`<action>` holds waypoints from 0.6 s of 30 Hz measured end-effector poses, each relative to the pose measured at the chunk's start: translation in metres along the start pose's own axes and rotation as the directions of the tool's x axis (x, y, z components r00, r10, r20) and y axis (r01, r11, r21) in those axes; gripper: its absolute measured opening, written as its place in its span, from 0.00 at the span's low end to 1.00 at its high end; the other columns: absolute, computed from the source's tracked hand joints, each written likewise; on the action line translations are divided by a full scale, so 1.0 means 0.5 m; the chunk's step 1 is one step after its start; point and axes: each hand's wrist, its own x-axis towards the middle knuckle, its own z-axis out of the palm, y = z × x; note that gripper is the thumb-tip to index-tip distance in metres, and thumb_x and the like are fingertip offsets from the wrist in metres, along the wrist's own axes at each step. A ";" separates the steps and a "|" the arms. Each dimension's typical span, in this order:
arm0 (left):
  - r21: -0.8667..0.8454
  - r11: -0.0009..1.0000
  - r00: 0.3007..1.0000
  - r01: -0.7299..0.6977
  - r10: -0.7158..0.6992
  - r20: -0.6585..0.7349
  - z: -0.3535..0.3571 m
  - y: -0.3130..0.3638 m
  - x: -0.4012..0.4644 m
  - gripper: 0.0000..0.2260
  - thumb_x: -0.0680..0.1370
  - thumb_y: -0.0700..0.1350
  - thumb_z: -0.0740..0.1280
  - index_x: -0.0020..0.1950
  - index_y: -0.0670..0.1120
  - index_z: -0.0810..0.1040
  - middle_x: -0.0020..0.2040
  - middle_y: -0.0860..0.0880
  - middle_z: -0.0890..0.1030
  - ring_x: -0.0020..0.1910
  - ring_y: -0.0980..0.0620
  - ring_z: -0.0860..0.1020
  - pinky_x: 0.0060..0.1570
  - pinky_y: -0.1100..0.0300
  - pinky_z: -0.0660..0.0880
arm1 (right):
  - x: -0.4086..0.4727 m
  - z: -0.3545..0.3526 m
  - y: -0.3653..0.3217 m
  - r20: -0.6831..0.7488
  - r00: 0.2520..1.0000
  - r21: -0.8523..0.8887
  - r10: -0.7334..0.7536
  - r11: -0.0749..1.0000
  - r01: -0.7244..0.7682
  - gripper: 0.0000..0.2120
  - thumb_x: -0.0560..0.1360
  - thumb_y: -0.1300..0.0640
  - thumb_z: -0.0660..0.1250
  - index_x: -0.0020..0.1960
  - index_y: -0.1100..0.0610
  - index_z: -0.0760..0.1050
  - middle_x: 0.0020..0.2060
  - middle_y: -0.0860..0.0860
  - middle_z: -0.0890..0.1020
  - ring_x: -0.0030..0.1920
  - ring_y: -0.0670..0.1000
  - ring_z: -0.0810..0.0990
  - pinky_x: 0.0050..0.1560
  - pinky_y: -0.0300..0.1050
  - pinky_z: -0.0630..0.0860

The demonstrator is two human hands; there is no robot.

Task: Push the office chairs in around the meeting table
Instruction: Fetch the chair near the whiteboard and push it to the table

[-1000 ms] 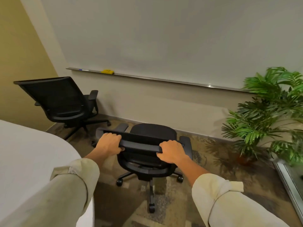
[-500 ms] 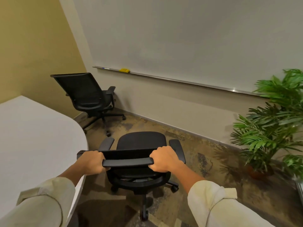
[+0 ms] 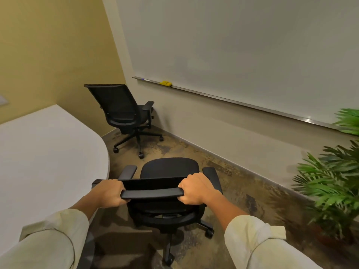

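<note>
Chairs are the job: in the head view the near office chair stands just off the rounded end of the white meeting table, its seat facing away. Left hand and right hand each clasp the backrest's top edge. Best to swivel it tableward, then roll it in evenly; a second chair waits by the corner.

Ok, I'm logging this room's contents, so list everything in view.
near chair: 1, black, centre floor, backrest top gripped by both hands
far chair: 1, black, corner, away from table
table: 1, white, left
whiteboard: 1, white, far wall
eraser: 1, yellow, whiteboard ledge
plant: 1, green, right
left hand: 1, on backrest's left end
right hand: 1, on backrest's right end
sleeves: 2, cream, bottom
</note>
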 end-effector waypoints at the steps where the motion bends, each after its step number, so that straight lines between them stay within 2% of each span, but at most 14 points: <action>1: 0.000 1.000 1.000 0.008 -0.008 -0.005 -0.002 0.003 0.012 0.09 0.75 0.59 0.67 0.45 0.54 0.76 0.36 0.57 0.75 0.33 0.56 0.75 0.34 0.70 0.69 | 0.008 -0.002 0.016 0.003 1.000 0.006 -0.014 1.000 0.014 0.16 0.69 0.39 0.62 0.30 0.49 0.68 0.24 0.44 0.70 0.25 0.48 0.68 0.28 0.42 0.55; 6: -0.014 0.997 0.996 0.073 -0.074 -0.046 -0.014 0.014 0.094 0.12 0.74 0.58 0.67 0.49 0.52 0.81 0.38 0.56 0.78 0.36 0.56 0.78 0.40 0.69 0.75 | 0.066 -0.003 0.114 0.017 0.998 0.018 -0.060 0.998 0.060 0.17 0.69 0.40 0.63 0.28 0.49 0.65 0.23 0.45 0.70 0.25 0.48 0.67 0.28 0.43 0.55; 12: -0.054 0.986 0.981 0.157 -0.162 -0.106 -0.049 0.048 0.200 0.10 0.70 0.59 0.63 0.36 0.55 0.75 0.31 0.57 0.75 0.31 0.56 0.75 0.30 0.68 0.65 | 0.163 -0.004 0.248 0.099 0.995 0.056 -0.033 0.998 0.027 0.12 0.67 0.45 0.65 0.30 0.50 0.70 0.24 0.45 0.72 0.27 0.49 0.70 0.28 0.42 0.59; 15: -0.094 0.972 0.966 0.214 -0.224 -0.126 -0.061 0.091 0.248 0.12 0.67 0.60 0.61 0.32 0.53 0.73 0.29 0.56 0.74 0.28 0.58 0.73 0.29 0.64 0.65 | 0.209 -0.003 0.321 0.159 0.987 0.042 -0.001 0.999 -0.006 0.09 0.66 0.46 0.66 0.35 0.52 0.75 0.27 0.46 0.75 0.30 0.51 0.76 0.30 0.43 0.68; 18: -0.138 0.956 0.950 0.261 -0.279 -0.139 -0.067 0.148 0.278 0.15 0.64 0.62 0.58 0.29 0.52 0.71 0.27 0.54 0.74 0.27 0.57 0.72 0.29 0.61 0.66 | 0.235 -0.006 0.388 0.198 0.980 0.016 -0.002 1.000 -0.002 0.09 0.64 0.47 0.65 0.36 0.53 0.75 0.28 0.47 0.76 0.30 0.52 0.76 0.31 0.44 0.72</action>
